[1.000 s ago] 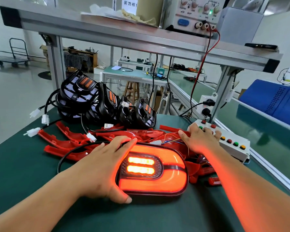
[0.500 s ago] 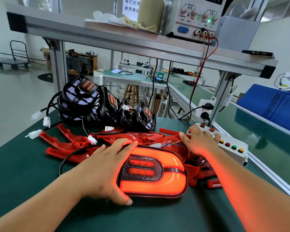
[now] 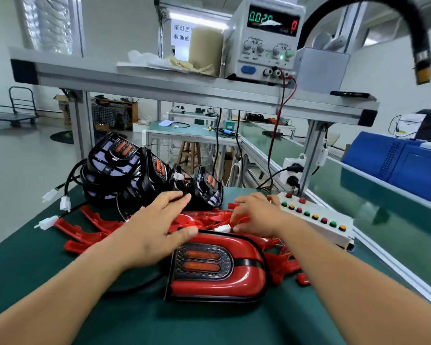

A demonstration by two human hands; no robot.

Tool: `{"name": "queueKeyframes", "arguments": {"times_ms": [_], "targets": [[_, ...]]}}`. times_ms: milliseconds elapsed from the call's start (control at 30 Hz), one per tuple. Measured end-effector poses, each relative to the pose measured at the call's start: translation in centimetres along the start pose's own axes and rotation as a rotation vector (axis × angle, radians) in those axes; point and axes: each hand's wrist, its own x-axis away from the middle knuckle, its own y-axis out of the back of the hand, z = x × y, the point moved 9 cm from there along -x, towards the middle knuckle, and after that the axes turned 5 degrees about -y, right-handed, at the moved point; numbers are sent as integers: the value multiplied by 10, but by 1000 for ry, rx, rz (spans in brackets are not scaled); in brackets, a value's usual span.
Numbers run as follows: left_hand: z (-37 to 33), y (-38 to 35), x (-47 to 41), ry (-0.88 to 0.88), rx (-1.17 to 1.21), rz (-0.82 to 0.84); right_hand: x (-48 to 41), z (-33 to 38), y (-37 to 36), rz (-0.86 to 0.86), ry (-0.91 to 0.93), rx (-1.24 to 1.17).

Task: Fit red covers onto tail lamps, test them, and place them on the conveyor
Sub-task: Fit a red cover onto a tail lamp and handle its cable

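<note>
While both my hands reach out over the green table [image 3: 30, 282], the tail lamp [image 3: 217, 270] with its red cover on lies flat, just on my side of my fingers. Its lights are dark. My left hand [image 3: 157, 230] is open wide, with fingers straight and spread, and it holds nothing. My left thumb is right by the lamp's top corner, but I cannot tell if it touches. Past my left fingertips stands the pile of black lamps [image 3: 125, 170]. Under my left palm and out to its left lie the loose red covers [image 3: 85, 232]. My right hand [image 3: 256, 215] has its fingers bent down. A small white plug [image 3: 222, 229] sits at the tip of my right thumb, by the lamp's top edge. It is blurry there, so I cannot tell if I pinch the plug or only touch it. Just right of my right fingers is the white button box [image 3: 316, 220]. Past that runs the green conveyor [image 3: 396, 220].
</note>
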Motion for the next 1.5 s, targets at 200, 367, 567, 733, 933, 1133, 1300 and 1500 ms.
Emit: {"name": "queueKeyframes", "arguments": {"times_ms": [200, 367, 567, 733, 933, 1133, 1300, 1500], "targets": [[-14, 6, -62, -38, -159, 41, 4, 9, 2, -77, 17, -15], [-35, -32, -92, -54, -191, 186, 11, 15, 19, -205, 85, -54], [-39, -53, -102, -49, -106, 180, 21, 20, 22, -281, 149, -152], [-34, -61, -105, -4, -67, 187, 22, 19, 19, -277, 139, -170], [-34, -64, -107, 14, -91, 216, 25, 20, 19, -276, 148, -202], [-30, -67, -106, 33, -78, 253, 25, 21, 12, -201, 141, -230], [-24, -64, -104, 12, -79, 246, 22, 7, 10, -193, 87, -170], [-25, -58, -102, 12, 19, 244, 19, 1, 6, -182, -15, 7]]}}
